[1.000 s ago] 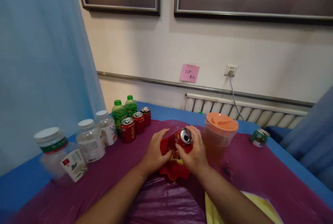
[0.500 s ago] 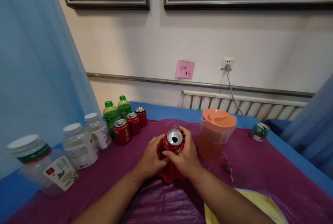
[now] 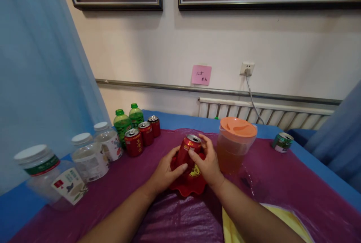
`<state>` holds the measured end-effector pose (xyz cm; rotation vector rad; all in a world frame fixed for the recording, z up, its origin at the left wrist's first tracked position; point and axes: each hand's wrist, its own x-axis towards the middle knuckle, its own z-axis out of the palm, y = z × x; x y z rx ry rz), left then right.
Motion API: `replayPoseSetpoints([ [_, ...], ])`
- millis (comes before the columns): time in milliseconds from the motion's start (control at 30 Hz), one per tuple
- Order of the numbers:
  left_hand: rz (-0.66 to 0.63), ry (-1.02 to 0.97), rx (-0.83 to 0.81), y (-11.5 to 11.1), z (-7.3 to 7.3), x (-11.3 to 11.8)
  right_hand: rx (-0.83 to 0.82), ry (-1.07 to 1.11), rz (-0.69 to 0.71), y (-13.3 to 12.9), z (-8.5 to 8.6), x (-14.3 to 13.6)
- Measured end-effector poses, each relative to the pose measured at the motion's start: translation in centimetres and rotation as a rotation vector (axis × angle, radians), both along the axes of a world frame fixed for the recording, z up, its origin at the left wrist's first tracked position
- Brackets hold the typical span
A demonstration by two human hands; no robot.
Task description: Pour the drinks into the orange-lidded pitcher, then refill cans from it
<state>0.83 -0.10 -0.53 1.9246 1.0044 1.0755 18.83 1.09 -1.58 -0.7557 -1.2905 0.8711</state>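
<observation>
A red drink can (image 3: 187, 154) with an opened top leans slightly to the right between my two hands. My right hand (image 3: 210, 162) grips its upper right side, the thumb across the front and the fingers behind. Lower on the left side, my left hand (image 3: 166, 171) holds the can with its thumb near the front; its other fingers are partly hidden. Under the can lies a red wavy-edged dish (image 3: 187, 188), partly covered by both hands. Just right of my right hand stands a clear pitcher (image 3: 232, 152) with an orange lid and amber liquid.
Left of the hands stand red cans (image 3: 134, 143), green bottles (image 3: 122, 124) and clear white-lidded jars (image 3: 90, 160). A green can (image 3: 282, 142) sits far right. A yellow cloth (image 3: 282, 216) lies at the front right on purple plastic sheeting (image 3: 169, 220). Behind is a radiator (image 3: 296, 117).
The red can has gone from nearly upright to tilting right, and its top sits a little higher. My right hand has shifted slightly up and right, and more of the dish shows.
</observation>
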Motion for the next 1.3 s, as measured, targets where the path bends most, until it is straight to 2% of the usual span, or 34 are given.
replayPoseSetpoints([
  [267,-0.049,-0.078,-0.059,0.4,-0.3,-0.3,-0.002,-0.004,0.031,-0.2,0.1,-0.1],
  [633,-0.015,-0.081,-0.045,0.5,-0.1,-0.2,0.046,-0.068,-0.009,-0.5,-0.1,-0.3],
  [867,-0.010,-0.065,-0.004,0.5,0.1,-0.2,0.103,-0.170,-0.011,-0.9,0.2,0.0],
  [1000,0.016,-0.027,0.013,0.5,0.2,-0.3,0.169,-0.322,-0.047,-1.2,0.4,0.1],
  [1133,0.076,-0.001,0.038,0.6,0.2,-0.4,0.358,-0.498,-0.209,-1.7,1.7,0.5],
  [1233,0.100,0.012,0.053,0.6,0.4,-0.3,0.613,-0.515,-0.327,-2.3,4.0,1.7],
  [1300,0.104,0.015,0.045,0.6,0.6,-0.3,0.705,-0.465,-0.416,-2.6,6.0,3.2],
])
